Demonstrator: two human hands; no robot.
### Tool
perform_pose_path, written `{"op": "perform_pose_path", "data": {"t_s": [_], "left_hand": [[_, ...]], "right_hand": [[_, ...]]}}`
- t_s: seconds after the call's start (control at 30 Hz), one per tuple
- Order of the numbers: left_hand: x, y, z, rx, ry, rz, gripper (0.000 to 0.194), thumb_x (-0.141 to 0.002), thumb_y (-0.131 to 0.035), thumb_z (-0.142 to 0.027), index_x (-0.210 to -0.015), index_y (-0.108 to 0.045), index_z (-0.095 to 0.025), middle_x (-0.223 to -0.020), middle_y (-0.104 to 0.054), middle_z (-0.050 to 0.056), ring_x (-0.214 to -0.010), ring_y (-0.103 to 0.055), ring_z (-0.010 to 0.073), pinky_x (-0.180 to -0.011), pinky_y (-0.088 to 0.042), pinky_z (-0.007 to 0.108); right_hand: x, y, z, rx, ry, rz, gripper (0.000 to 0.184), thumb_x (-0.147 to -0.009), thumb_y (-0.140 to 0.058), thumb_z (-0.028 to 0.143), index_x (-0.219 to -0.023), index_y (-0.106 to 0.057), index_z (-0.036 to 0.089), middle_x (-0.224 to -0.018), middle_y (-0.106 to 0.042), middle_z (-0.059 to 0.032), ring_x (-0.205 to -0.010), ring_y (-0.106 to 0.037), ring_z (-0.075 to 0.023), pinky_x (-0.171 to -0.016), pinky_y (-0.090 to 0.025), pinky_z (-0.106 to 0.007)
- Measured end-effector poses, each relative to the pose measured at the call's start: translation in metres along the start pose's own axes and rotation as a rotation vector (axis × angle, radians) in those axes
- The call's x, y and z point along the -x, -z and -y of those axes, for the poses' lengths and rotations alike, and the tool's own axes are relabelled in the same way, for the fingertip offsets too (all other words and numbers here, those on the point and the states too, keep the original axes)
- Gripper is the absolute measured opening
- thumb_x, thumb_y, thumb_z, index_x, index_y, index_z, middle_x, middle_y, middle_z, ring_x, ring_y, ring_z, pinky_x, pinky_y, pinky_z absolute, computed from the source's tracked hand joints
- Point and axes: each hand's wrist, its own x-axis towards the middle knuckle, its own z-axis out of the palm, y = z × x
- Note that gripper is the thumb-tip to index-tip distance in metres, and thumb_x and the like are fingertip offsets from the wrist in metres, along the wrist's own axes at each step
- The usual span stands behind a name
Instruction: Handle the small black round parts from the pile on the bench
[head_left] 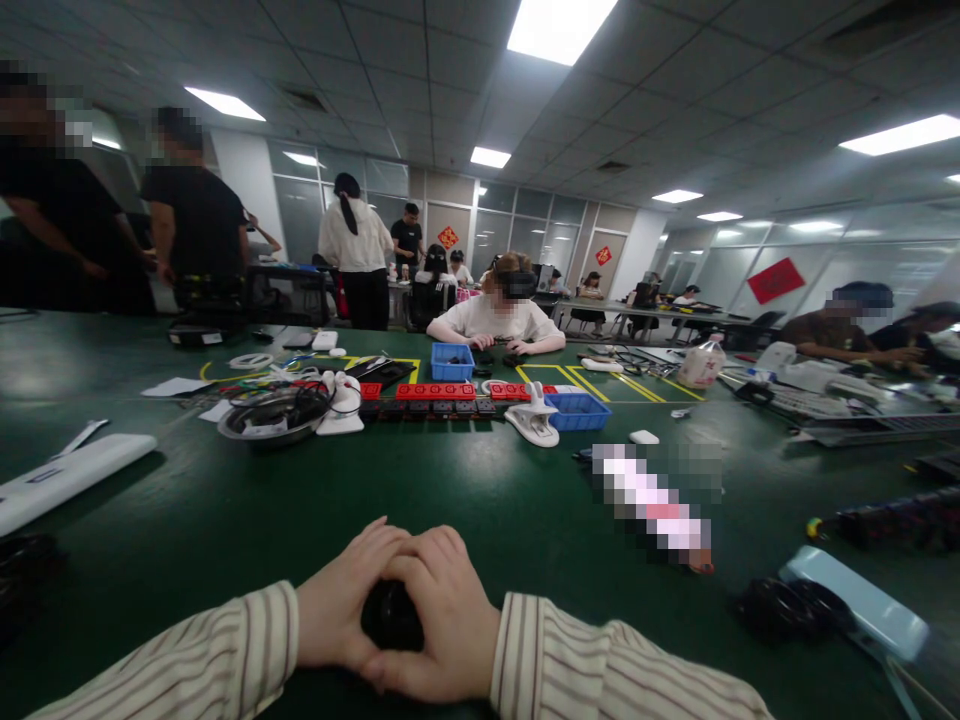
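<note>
In the head view a black, smooth, rounded object (392,615) is low on the green table, at the near edge. My left hand (349,600) curves around its left side, fingers at the top. From the right, my right hand (446,615) wraps over it, and the fingertips of both hands meet above. Both thumbs come together at the near side. Most of the object is covered by my hands, so its exact kind does not show. Striped cream sleeves reach to both wrists.
Ahead lie red and black power strips (427,391), blue bins (577,411), a white clip-like stand (534,418) and a metal bowl of cables (262,432). A white strip-shaped device (75,478) lies left, a light-blue case (862,595) right. A co-worker (495,318) sits opposite.
</note>
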Motion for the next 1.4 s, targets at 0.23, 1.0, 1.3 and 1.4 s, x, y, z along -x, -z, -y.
{"op": "perform_pose_path", "data": {"t_s": [0.23,1.0,1.3,1.4], "left_hand": [[-0.004,0.008,-0.025,-0.096,0.075,-0.052,0.044,-0.058,-0.069,-0.043,-0.092,-0.054,-0.019,-0.091,-0.056,0.004,-0.089,-0.054,0.0248,-0.104,-0.014,0.056],[-0.003,0.005,-0.005,0.128,-0.055,0.035,0.069,-0.058,-0.071,-0.043,-0.118,-0.044,-0.021,-0.119,-0.05,0.007,-0.11,-0.045,0.0305,-0.103,-0.026,0.048],[-0.003,0.006,-0.029,-0.075,0.102,-0.019,0.05,-0.055,-0.072,-0.043,-0.093,-0.054,-0.017,-0.094,-0.056,0.006,-0.091,-0.053,0.0266,-0.103,-0.014,0.059],[-0.004,0.008,-0.031,-0.088,0.135,-0.006,0.038,-0.056,-0.071,-0.033,-0.088,-0.057,-0.017,-0.09,-0.055,0.005,-0.09,-0.053,0.0249,-0.105,-0.014,0.055]], "right_hand": [[0.0,0.001,0.002,0.124,-0.213,0.072,0.043,-0.071,-0.055,0.058,-0.083,-0.048,0.017,-0.084,-0.05,-0.0035,-0.079,-0.044,-0.0183,-0.075,-0.035,-0.036],[-0.003,0.007,0.006,-0.071,0.092,0.016,0.047,-0.073,-0.044,0.055,-0.101,-0.05,0.017,-0.1,-0.057,-0.0081,-0.096,-0.049,-0.0216,-0.089,-0.034,-0.039],[0.0,0.003,0.006,0.083,-0.205,0.055,0.042,-0.076,-0.047,0.058,-0.083,-0.05,0.017,-0.084,-0.051,-0.0045,-0.079,-0.044,-0.019,-0.076,-0.034,-0.036],[-0.001,0.005,0.006,0.085,-0.159,0.091,0.031,-0.075,-0.052,0.047,-0.085,-0.05,0.018,-0.086,-0.052,-0.0037,-0.081,-0.044,-0.0185,-0.077,-0.033,-0.035]]}}
